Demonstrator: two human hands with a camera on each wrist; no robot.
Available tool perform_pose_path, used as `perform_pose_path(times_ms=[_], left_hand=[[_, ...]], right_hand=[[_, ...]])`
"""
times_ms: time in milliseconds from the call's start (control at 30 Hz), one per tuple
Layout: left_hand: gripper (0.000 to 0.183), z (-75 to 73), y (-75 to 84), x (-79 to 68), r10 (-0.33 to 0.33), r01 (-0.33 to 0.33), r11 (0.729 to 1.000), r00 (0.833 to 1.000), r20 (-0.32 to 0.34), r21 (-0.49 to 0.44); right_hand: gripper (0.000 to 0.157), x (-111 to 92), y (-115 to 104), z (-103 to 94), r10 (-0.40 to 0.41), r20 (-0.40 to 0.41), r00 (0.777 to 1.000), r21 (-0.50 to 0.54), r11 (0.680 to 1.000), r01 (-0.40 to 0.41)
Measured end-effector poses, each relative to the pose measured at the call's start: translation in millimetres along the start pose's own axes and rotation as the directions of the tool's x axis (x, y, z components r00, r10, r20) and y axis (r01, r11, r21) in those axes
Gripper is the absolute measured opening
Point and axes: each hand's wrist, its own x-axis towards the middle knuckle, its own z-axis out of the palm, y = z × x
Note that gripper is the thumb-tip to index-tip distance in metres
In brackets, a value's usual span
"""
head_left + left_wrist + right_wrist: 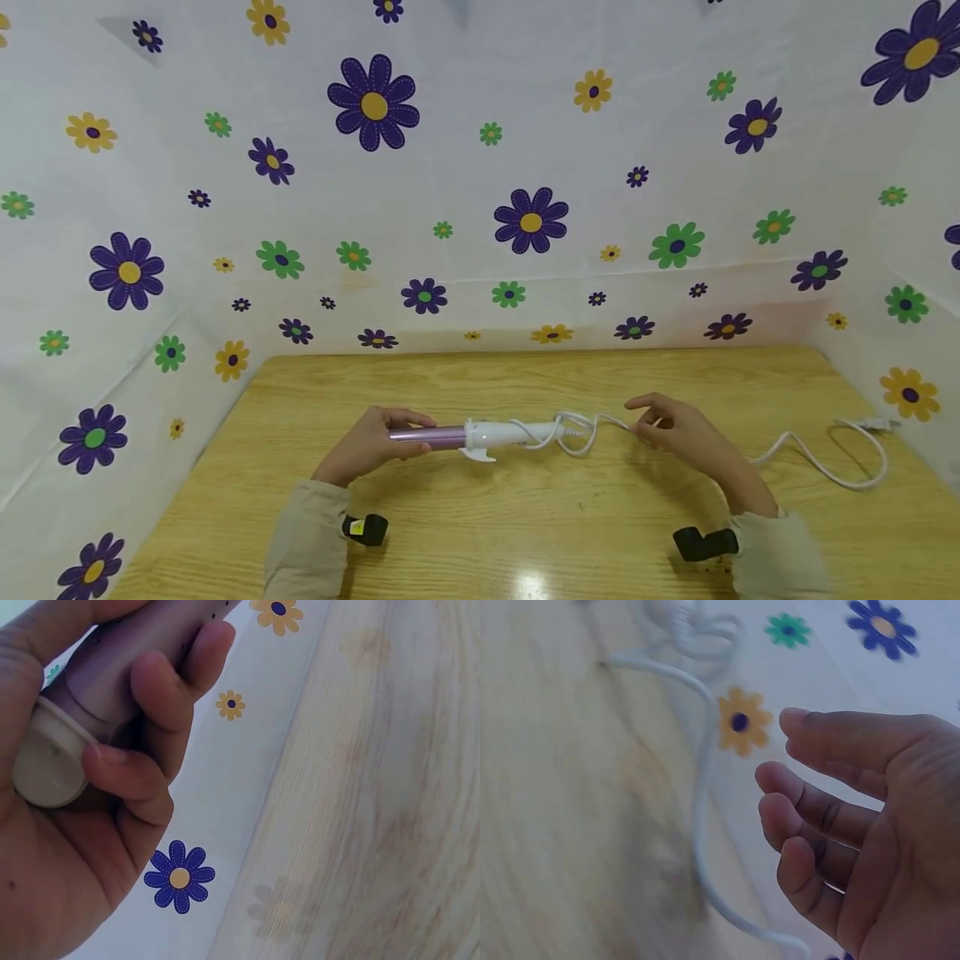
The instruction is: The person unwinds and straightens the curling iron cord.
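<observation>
My left hand grips a curling iron by its purple barrel. The pale tip cap shows against the palm in the left wrist view. Its white handle points right, with a small lever on the near side. A white cord loops around the handle's end and runs right, passing close by my right hand. In the right wrist view the right hand's fingers are loosely bent with nothing between them, and the cord lies a short way off from the fingertips.
Farther right, the cord curves over the wooden table to a white plug near the right edge. A white cloth with printed flowers stands behind and at both sides. Black camera mounts sit at both wrists.
</observation>
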Motion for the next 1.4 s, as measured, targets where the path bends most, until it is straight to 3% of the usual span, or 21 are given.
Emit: perform_pose_path(times_ms=[133, 233, 400, 667, 1200, 1400], left_hand=[[0.041, 0.3, -0.8, -0.7, 0.001, -0.001, 1.000, 1.000, 0.004, 0.007], [0.041, 0.4, -0.6, -0.9, -0.004, 0.004, 1.000, 1.000, 0.001, 0.007], [0.040, -0.4, 1.1, -1.4, -0.005, 0.005, 1.000, 1.000, -0.011, 0.015], [0.040, -0.6, 0.0, -2.8, 0.008, -0.008, 1.000, 1.000, -0.005, 0.017], [0.039, -1.7, 1.0, -1.5, 0.010, -0.010, 1.000, 1.000, -0.003, 0.026], [0.038, -3.1, 3.8, -1.9, 0.004, -0.004, 1.000, 1.000, 0.011, 0.030]], right_hand=[[0.047, 8.9, -4.9, 22.9, -0.024, 0.111, 0.994, -0.001, 1.000, 0.024], [0.048, 13.3, -5.4, 34.7, -0.040, 0.137, 0.990, -0.047, 0.998, 0.047], [0.036, 17.0, -7.0, 42.0, -0.057, 0.043, 0.997, -0.164, 0.984, 0.063], [0.021, 17.6, -8.8, 43.0, -0.022, -0.038, 0.999, -0.234, 0.972, 0.012], [0.021, 15.3, -3.8, 38.7, -0.035, -0.199, 0.979, -0.339, 0.940, -0.035], [0.020, 14.0, -7.3, 37.6, -0.054, -0.254, 0.966, -0.322, 0.946, -0.032]])
